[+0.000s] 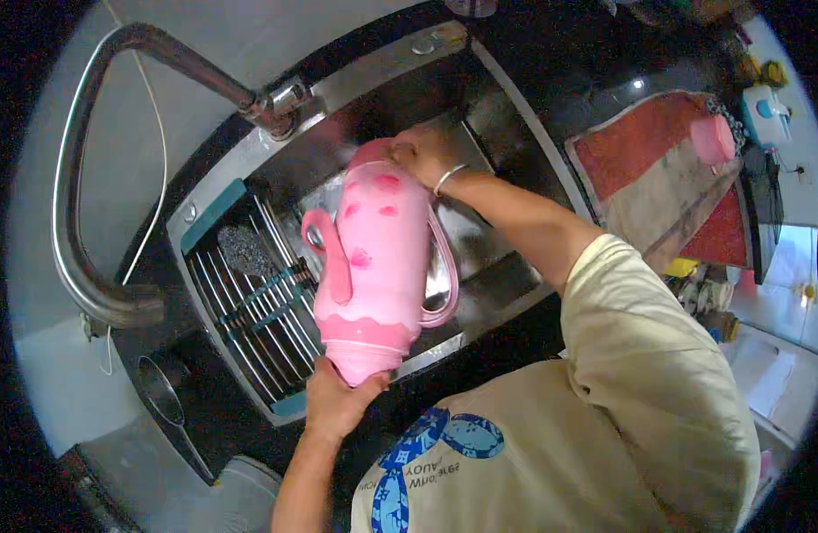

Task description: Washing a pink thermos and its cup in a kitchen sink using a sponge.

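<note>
A pink thermos jug [385,266] with darker pink prints lies tilted over the sink, its threaded neck pointing toward me. A loop handle [443,280] stands out on its right side, and a darker pink curved piece [335,266] on its left. My left hand [339,403] grips the neck from below. At the far end, my right hand [425,156] is closed around the darker pink end of the jug; its fingers are partly hidden and slightly blurred. A white bracelet [449,178] circles the right wrist.
Beneath the jug is a stainless steel sink [522,120]. A roll-up drying rack [249,333] spans its left side, bearing a steel scouring pad [245,250]. The faucet [69,200] arches at left above a strainer [161,390]. At right are a wooden cutting board [655,180] and a pink cup [712,140].
</note>
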Demonstrator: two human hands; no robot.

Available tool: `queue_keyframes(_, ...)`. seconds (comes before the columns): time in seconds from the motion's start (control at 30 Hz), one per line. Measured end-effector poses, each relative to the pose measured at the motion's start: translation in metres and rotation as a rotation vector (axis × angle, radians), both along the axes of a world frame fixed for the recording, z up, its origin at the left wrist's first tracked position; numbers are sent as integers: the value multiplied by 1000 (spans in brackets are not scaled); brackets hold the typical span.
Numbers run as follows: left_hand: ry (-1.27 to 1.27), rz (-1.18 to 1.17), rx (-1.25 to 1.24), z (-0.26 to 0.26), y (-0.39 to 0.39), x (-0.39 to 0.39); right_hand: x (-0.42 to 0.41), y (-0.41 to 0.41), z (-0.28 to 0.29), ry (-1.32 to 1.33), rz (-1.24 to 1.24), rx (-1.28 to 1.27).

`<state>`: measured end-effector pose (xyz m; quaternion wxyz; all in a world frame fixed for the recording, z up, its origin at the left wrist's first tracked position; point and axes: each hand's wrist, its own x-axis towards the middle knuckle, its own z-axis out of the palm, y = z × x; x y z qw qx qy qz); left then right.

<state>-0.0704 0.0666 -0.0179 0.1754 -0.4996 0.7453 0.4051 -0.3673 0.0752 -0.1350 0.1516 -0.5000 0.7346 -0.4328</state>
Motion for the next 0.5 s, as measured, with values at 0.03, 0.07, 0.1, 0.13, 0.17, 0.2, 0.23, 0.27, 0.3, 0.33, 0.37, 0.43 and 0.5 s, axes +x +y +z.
queue_keyframes(0.03,-2,-9,-5,-6,-1,4,-1,-3,-2,145,-58,141)
queue_keyframes(0.07,49,5,-12,-18,-2,14,9,-8,-21,233,87,-340)
queue_keyframes(0.1,94,38,-22,-25,-4,23,21,-16,-19,226,95,-348)
queue_keyframes(0.13,93,40,-25,-25,-3,23,32,-20,-14,283,169,-259)
queue_keyframes(0.17,41,-28,-104,-23,-2,22,42,-24,-8,339,243,-168)
queue_keyframes(0.2,-16,-95,-178,-20,2,24,54,-25,-3,390,320,-74)
queue_keyframes(0.23,-15,-98,-175,-12,4,19,57,-23,0,447,388,24)
queue_keyframes(0.27,-66,-117,-195,-2,5,10,44,-24,-17,136,107,98)
queue_keyframes(0.3,-109,-157,-217,5,7,-2,-3,-27,-50,387,124,115)
queue_keyframes(0.33,-104,-177,-216,6,6,-8,-38,-28,-75,635,145,135)
queue_keyframes(0.37,-95,-194,-247,6,5,-7,-30,-31,-72,630,156,132)
queue_keyframes(0.43,-76,-207,-281,2,2,-3,-10,-30,-54,264,-259,333)
queue_keyframes(0.5,-45,-143,-236,-8,0,5,30,-15,-63,829,-176,53)
